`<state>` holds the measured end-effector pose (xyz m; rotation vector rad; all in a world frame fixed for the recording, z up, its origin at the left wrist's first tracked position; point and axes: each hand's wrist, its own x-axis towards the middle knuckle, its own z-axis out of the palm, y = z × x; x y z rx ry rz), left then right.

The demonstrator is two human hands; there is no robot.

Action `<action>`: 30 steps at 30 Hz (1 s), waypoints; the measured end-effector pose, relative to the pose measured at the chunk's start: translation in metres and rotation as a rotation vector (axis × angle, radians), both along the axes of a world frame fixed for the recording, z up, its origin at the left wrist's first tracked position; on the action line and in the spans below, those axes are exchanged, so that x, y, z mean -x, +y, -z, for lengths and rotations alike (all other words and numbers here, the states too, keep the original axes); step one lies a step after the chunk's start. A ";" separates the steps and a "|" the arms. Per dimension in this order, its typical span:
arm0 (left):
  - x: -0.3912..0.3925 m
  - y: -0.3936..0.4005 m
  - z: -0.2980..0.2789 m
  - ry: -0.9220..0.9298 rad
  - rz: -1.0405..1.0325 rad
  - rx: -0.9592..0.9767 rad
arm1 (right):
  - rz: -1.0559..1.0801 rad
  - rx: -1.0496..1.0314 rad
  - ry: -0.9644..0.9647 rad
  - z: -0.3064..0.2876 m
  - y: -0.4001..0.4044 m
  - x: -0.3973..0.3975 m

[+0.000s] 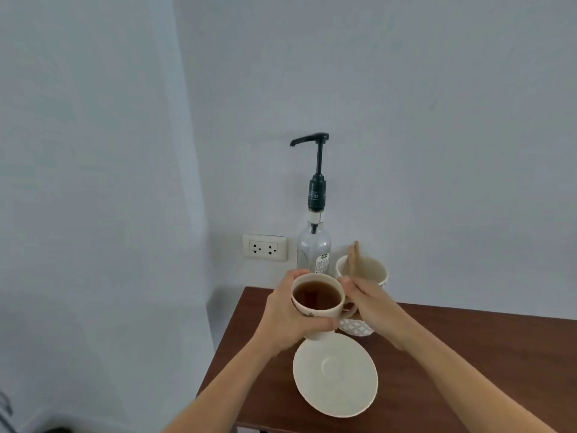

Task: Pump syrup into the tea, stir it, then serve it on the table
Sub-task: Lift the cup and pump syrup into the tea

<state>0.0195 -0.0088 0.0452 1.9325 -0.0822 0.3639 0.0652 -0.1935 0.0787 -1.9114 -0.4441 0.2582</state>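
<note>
2 hands on tea cup [317, 296] above saucer [335, 375]: left hand [288, 320] fingers wrapped round it, right hand [373, 307] fingers together at handle.

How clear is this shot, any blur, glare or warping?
Head view: light is soft and even, with no strong glare on the tea or saucer. The wide lens bends the wall corner and stretches both forearms at the edges. The hands look slightly soft. The bottle label is too small to read.

A white double wall socket [264, 247] sits low on the pale wall [437, 120], left of centre.
</note>
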 end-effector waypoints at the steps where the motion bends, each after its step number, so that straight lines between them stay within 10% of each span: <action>1: -0.004 0.004 -0.011 -0.010 -0.001 0.016 | 0.007 0.011 -0.038 -0.015 0.005 -0.004; 13: -0.056 0.046 -0.132 -0.064 -0.030 0.099 | 0.295 -0.170 -0.362 -0.182 0.081 -0.091; 30: -0.095 0.058 -0.183 -0.034 -0.019 0.173 | 0.434 -0.221 -0.391 -0.193 0.121 -0.116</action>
